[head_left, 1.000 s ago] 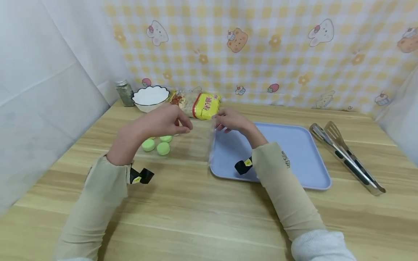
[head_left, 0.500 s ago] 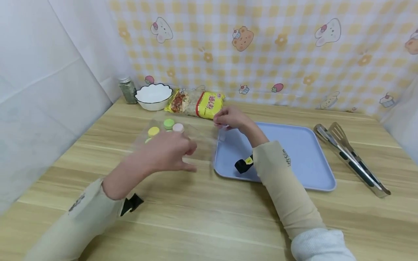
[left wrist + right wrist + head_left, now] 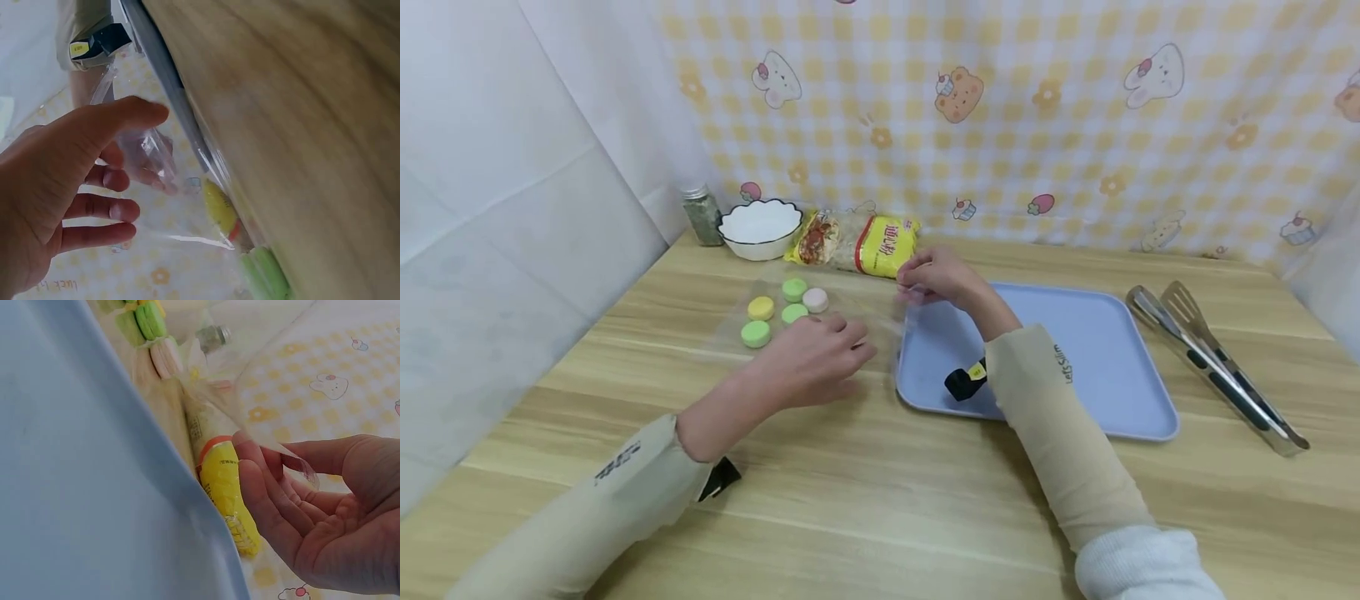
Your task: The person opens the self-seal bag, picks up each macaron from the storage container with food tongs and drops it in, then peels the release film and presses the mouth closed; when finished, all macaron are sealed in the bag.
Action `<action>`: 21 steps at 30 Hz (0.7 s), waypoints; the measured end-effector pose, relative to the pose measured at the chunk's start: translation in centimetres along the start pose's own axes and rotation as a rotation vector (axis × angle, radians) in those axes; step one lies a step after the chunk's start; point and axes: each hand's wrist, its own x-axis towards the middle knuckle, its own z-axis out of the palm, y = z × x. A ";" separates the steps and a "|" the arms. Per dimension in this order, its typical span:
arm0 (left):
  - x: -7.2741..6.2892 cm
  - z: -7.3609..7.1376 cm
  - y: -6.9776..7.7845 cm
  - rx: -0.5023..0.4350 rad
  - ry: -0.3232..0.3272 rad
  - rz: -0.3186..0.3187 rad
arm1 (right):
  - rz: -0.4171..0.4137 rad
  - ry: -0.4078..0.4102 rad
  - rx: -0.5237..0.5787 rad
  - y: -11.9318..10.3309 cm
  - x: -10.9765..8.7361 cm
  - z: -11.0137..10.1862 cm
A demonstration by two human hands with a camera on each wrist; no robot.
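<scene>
thumb and fingers of our right hand (image 3: 936,277) pinch an edge of the clear plastic (image 3: 865,310), raised above the back left corner of the blue tray (image 3: 1112,367). our left hand (image 3: 816,360), thumb parted from loosely bent fingers, holds nothing, just beside the macarons (image 3: 761,308). the plastic stretches left from our grip to the macarons; we see three green, one yellow and one pink, and cannot tell whether they lie in or beneath it. behind them a yellow packet (image 3: 856,243), a white bowl (image 3: 762,223) and a lidded jar (image 3: 703,218) line up before the checked curtain (image 3: 1000,133). right of the tray, tongs (image 3: 1221,383) lie alongside a slotted turner (image 3: 1184,307) on the wooden table (image 3: 880,508).
</scene>
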 end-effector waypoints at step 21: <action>-1.0 0.2 -2.5 -0.691 0.076 -0.083 | 0.003 -0.040 -0.036 0.2 0.0 -0.6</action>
